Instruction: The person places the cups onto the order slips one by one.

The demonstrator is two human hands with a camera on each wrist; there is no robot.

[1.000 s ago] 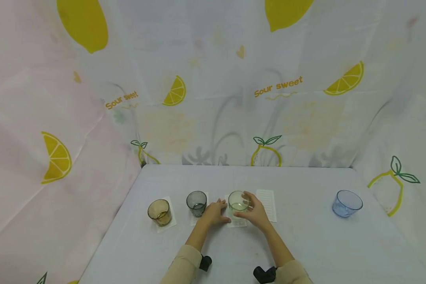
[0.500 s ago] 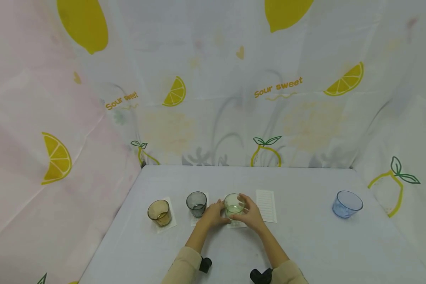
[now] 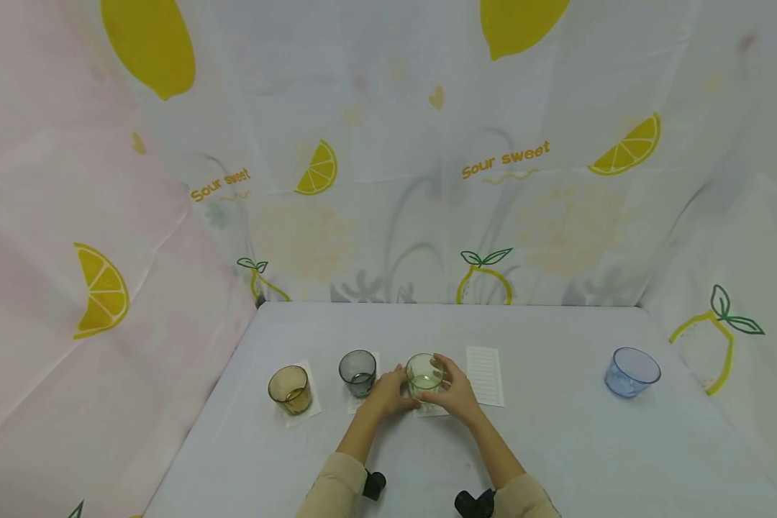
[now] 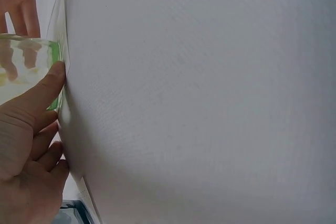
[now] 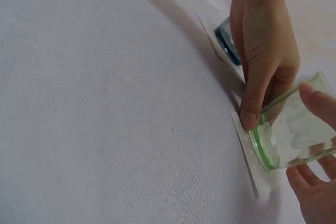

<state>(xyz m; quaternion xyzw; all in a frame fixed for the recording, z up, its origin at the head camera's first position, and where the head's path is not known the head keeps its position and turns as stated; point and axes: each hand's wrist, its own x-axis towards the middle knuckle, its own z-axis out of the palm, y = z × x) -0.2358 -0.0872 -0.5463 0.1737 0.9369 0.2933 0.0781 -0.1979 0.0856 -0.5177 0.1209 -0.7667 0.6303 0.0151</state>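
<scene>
A pale green glass (image 3: 424, 375) stands over a printed paper slip (image 3: 429, 410) near the middle of the table. My right hand (image 3: 455, 391) holds it from the right, thumb at the front and fingers round the far side. In the right wrist view, the glass (image 5: 294, 124) is tilted, with its thick green base near the paper. My left hand (image 3: 387, 392) rests on the slip at the left of the glass, thumb (image 4: 50, 85) and fingers spread beside its base. Just left of that hand is a grey glass (image 3: 358, 374) on its own slip.
An amber glass (image 3: 290, 391) sits on a paper slip at the left. Another slip (image 3: 485, 376) lies right of my right hand. A blue glass (image 3: 632, 373) stands far right on the white tablecloth (image 3: 557, 446). Lemon-print cloth (image 3: 388, 216) hangs behind and beside the table.
My right hand has brought the green glass a little left and toward me, up against my left hand. The left hand has stayed nearly in place; the other glasses have not moved.
</scene>
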